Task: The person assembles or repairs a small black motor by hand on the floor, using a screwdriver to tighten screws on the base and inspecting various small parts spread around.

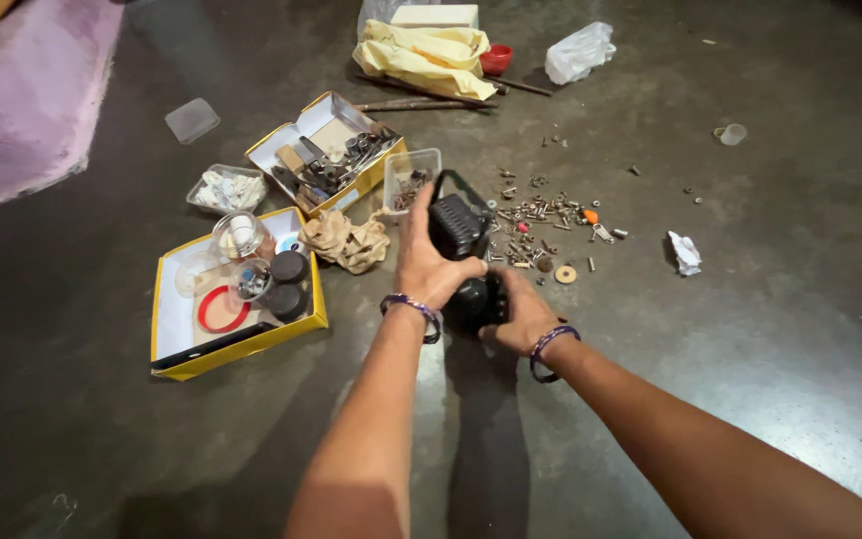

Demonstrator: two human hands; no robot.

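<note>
Head view, looking down at a dark floor (770,329). At centre, both hands grip a black boxy device (459,226) held above the floor. The left hand (426,262) wraps its side, fingers closed on it; the right hand (521,311) clasps its lower end. Toward two o'clock lie scattered screws and washers (543,215); at ten o'clock, a clear tub of screws (411,180). A slip could drop the device onto the screws, scattering them.

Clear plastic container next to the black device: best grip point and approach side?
Judging by its pose, grip the clear plastic container across its two long side walls near the open rim, coming from above. It stands open side up with small hardware inside. The left hand and black device crowd its near end.
</note>
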